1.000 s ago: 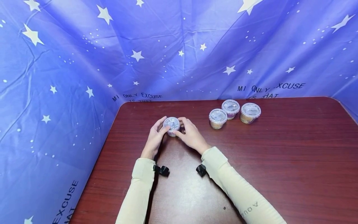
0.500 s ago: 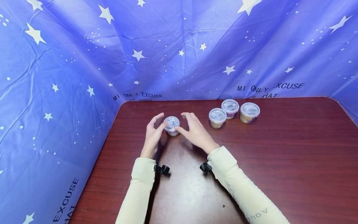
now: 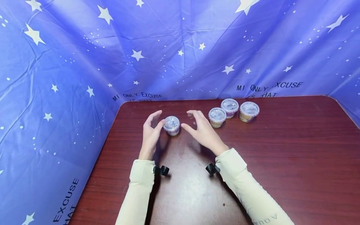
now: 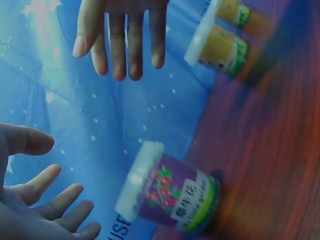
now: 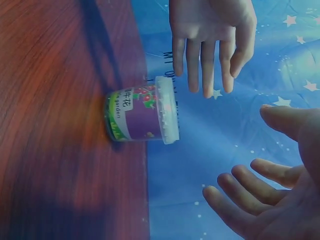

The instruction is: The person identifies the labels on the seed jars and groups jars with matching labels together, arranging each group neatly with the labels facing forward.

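Note:
A small purple-labelled cup [image 3: 172,125] with a clear lid stands upright on the dark red table [image 3: 281,156]. My left hand [image 3: 152,128] is open just left of it, the thumb very close to the cup's side. My right hand [image 3: 200,128] is open a little to the cup's right and clear of it. In the left wrist view the cup [image 4: 170,196] stands free between my left hand [image 4: 45,210] and my right hand [image 4: 122,35]. The right wrist view also shows the cup [image 5: 142,116] untouched, with my right hand [image 5: 265,200] spread and my left hand [image 5: 210,40] beyond.
Three more lidded cups stand in a cluster to the right: a near one [image 3: 217,117], a back one [image 3: 229,107] and a right one [image 3: 248,111]. A blue star-printed cloth [image 3: 70,78] walls in the table's back and left.
Both hands have let go of the cup and drawn apart, the right hand moving further right. The cup stays where it stood.

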Demonstrator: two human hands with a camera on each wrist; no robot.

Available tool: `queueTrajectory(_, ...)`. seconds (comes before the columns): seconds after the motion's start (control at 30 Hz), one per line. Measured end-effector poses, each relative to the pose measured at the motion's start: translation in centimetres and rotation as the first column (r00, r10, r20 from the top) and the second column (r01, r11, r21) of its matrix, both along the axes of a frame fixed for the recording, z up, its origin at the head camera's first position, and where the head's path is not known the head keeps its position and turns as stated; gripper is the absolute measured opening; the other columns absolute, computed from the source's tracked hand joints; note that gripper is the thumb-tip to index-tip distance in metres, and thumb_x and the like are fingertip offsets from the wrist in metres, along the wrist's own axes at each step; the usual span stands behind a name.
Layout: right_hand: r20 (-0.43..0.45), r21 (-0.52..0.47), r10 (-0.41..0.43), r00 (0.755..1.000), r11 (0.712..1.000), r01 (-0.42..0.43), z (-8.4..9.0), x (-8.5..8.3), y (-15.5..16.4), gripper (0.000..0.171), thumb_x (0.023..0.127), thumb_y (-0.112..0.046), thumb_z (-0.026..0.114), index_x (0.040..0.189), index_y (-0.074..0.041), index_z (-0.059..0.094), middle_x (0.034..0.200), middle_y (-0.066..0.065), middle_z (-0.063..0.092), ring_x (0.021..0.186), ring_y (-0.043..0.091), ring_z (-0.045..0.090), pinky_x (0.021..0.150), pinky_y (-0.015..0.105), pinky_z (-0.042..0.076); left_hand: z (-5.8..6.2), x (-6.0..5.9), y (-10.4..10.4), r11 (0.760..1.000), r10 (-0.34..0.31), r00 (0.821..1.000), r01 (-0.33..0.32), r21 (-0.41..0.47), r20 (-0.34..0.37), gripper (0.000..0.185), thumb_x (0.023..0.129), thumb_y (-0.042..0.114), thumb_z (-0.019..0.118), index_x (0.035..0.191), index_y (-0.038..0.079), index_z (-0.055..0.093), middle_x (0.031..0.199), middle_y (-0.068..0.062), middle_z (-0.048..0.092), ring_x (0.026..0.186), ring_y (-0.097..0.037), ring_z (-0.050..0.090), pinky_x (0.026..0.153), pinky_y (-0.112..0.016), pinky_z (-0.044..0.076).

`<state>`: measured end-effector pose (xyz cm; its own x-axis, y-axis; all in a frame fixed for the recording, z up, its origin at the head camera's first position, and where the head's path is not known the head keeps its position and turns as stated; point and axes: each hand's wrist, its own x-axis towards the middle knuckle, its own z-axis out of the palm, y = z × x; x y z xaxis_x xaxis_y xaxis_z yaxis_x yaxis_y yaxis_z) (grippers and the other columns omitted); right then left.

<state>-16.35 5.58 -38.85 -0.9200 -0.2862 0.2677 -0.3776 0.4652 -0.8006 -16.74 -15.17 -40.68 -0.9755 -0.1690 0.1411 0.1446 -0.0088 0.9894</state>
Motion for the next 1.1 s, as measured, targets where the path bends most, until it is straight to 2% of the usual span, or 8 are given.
queueTrajectory(0.2,-0.010,-0.078,0.000,1.000,0.997,-0.001,0.6,0.5,0.9,0.047,0.094,-0.021,0.070,0.133,-0.002,0.051,0.125,0.014,0.056,0.120,0.028,0.055,0.101,0.042,0.050,1.1,0.8,0.7,0.997,-0.068,0.998,0.068,0.022,-0.009,0.039,0.093,-0.001,0.062,0.132,-0.002,0.057,0.134,-0.016,0.059,0.130,-0.024,0.054,0.110,-0.034,0.042)
queueTrajectory(0.37,-0.011,-0.108,-0.004,1.000,0.994,0.003,0.6,1.1,1.5,0.047,0.094,-0.020,0.070,0.132,-0.001,0.052,0.125,0.015,0.057,0.121,0.030,0.055,0.102,0.044,0.050,1.3,1.7,1.4,0.994,-0.104,0.994,0.104,0.036,-0.021,0.038,0.093,-0.002,0.062,0.131,-0.002,0.058,0.132,-0.017,0.061,0.129,-0.033,0.053,0.104,-0.025,0.046)
queueTrajectory(0.47,-0.011,-0.110,-0.008,1.000,0.994,0.007,0.3,1.5,1.9,0.046,0.094,-0.019,0.069,0.132,-0.001,0.052,0.125,0.015,0.057,0.121,0.030,0.055,0.102,0.042,0.050,1.1,2.1,1.8,0.989,-0.135,0.990,0.137,0.047,-0.038,0.038,0.093,-0.004,0.061,0.131,-0.005,0.057,0.133,-0.023,0.059,0.131,-0.038,0.051,0.104,-0.023,0.046)
queueTrajectory(0.6,0.004,-0.112,-0.012,1.000,0.994,0.012,-0.2,2.0,2.3,0.045,0.094,-0.020,0.069,0.132,-0.002,0.052,0.125,0.013,0.057,0.121,0.031,0.055,0.102,0.040,0.050,0.6,2.8,2.4,0.983,-0.165,0.985,0.167,0.070,-0.043,0.039,0.092,-0.005,0.061,0.131,-0.007,0.056,0.134,-0.029,0.056,0.130,-0.040,0.051,0.102,-0.023,0.047)
queueTrajectory(0.77,-0.002,-0.122,-0.029,1.000,0.992,0.029,-0.7,2.6,2.9,0.045,0.093,-0.017,0.070,0.131,0.000,0.052,0.125,0.015,0.059,0.120,0.034,0.056,0.100,0.044,0.051,0.1,3.6,3.3,0.974,-0.211,0.977,0.212,0.081,-0.021,0.040,0.092,-0.005,0.061,0.131,-0.010,0.055,0.133,-0.027,0.057,0.128,-0.036,0.054,0.102,-0.025,0.049)
queueTrajectory(0.9,0.000,-0.119,-0.051,0.999,0.992,0.050,-0.9,3.0,3.5,0.045,0.093,-0.018,0.071,0.131,0.000,0.053,0.124,0.016,0.060,0.119,0.032,0.057,0.100,0.045,0.051,-0.5,3.9,4.0,0.965,-0.250,0.968,0.251,0.074,-0.024,0.040,0.092,-0.005,0.061,0.132,-0.009,0.055,0.133,-0.023,0.058,0.126,-0.030,0.056,0.104,-0.028,0.048)
queueTrajectory(1.1,0.041,-0.111,-0.086,0.995,0.990,0.090,-1.6,3.3,5.1,0.047,0.093,-0.017,0.070,0.133,0.000,0.052,0.127,0.016,0.059,0.120,0.032,0.057,0.099,0.043,0.052,-1.2,3.8,5.0,0.950,-0.305,0.952,0.306,0.061,-0.023,0.041,0.093,-0.003,0.062,0.132,-0.009,0.053,0.135,-0.023,0.057,0.129,-0.036,0.053,0.104,-0.029,0.048)
